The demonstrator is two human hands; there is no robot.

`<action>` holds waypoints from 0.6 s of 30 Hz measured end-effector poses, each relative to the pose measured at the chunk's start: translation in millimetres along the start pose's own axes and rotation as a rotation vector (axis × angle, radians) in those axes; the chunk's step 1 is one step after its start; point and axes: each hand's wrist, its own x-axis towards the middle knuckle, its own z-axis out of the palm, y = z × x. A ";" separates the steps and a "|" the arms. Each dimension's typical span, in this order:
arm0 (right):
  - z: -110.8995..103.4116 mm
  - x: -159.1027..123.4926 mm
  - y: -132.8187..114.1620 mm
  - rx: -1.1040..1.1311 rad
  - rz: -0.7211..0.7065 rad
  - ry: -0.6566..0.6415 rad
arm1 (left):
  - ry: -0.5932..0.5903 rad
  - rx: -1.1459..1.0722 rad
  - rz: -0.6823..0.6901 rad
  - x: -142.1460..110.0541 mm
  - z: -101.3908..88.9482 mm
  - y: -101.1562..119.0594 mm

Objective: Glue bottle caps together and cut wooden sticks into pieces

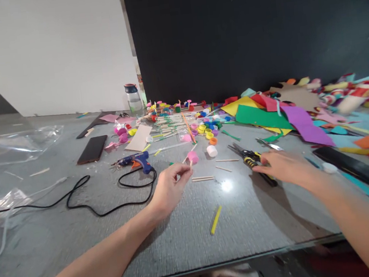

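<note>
My left hand is closed in a pinch, thumb and forefinger on a thin wooden stick. Against that stick sits a small round pink piece, with other stick ends showing beside it. On the right, my right hand has its thumb and fingers around a handle of the pliers, which have black and yellow grips and lie with jaws toward the far left. Between the hands are a white cap-like piece and several loose thin sticks.
A blue hot glue gun with a trailing black cord lies left, near a dark phone. Caps, sticks and coloured paper crowd the back. A black case is at right; a yellow strip lies in front.
</note>
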 end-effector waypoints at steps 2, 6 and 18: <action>12.1 -4.1 -1.5 -0.030 0.009 -0.031 | -0.016 0.003 0.012 0.0 1.7 -0.3; 20.8 8.0 -10.5 -0.065 0.028 -0.038 | -0.027 -0.001 0.002 -0.8 3.5 -0.2; 6.1 33.6 -31.6 -0.017 -0.035 0.136 | 0.118 -0.097 -0.044 4.6 -6.4 -2.0</action>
